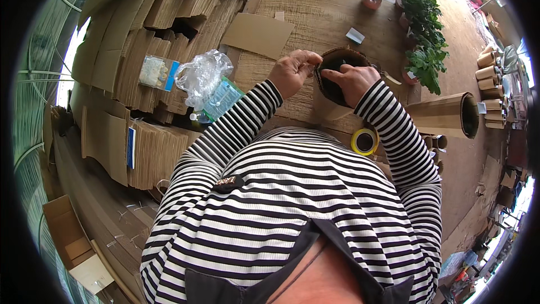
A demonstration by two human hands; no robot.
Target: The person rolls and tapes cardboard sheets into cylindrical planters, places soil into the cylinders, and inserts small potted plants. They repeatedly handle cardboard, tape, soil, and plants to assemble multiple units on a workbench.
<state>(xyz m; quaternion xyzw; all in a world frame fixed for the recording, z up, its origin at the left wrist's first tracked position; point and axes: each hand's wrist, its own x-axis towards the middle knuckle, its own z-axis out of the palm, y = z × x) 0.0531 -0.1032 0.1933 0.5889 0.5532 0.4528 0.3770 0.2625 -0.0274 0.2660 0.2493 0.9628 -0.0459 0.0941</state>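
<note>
A brown cardboard tube (332,111) stands upright on the wooden table in front of my body, its dark mouth facing up. At the left of its rim, my left hand (293,72) is closed in a pinch on the edge. My right hand (354,81) reaches over the mouth from the right, the index finger stretched to the same left edge and the other fingers bent down inside. Those lower fingertips are hidden, and what sits deep in the tube is too dark to tell. Just beyond the rim lies a small white card (355,35).
Potted leafy plants (424,39) line the table's right side. Another cardboard tube (444,114) lies at right, near a yellow tape roll (364,142). Left are stacked cardboard sheets (163,146), a clear plastic bag (205,76) and a flat cardboard piece (257,35).
</note>
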